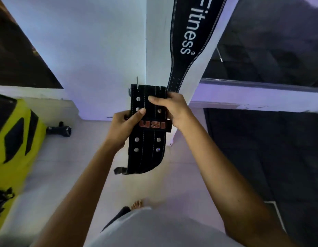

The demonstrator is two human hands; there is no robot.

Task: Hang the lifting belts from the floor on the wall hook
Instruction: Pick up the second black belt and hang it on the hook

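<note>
I hold a black leather lifting belt (147, 150) upright in front of me with both hands. It has white stitching, metal rivets, a loop with red "USI" letters and a metal buckle at its top end. My left hand (125, 125) grips its left edge, thumb across the front. My right hand (172, 109) grips the upper right edge, fingers over the front. The belt's lower end curls forward below my hands. A second black belt (188, 38) with white "Fitness" lettering hangs against the white pillar just beyond. The wall hook is out of view.
A white pillar (154, 50) stands straight ahead on a pale floor. A yellow and black machine (14, 136) sits at the left with a black handle (60, 130) sticking out. Dark floor mats (261, 148) lie at the right. My bare foot (136, 204) shows below.
</note>
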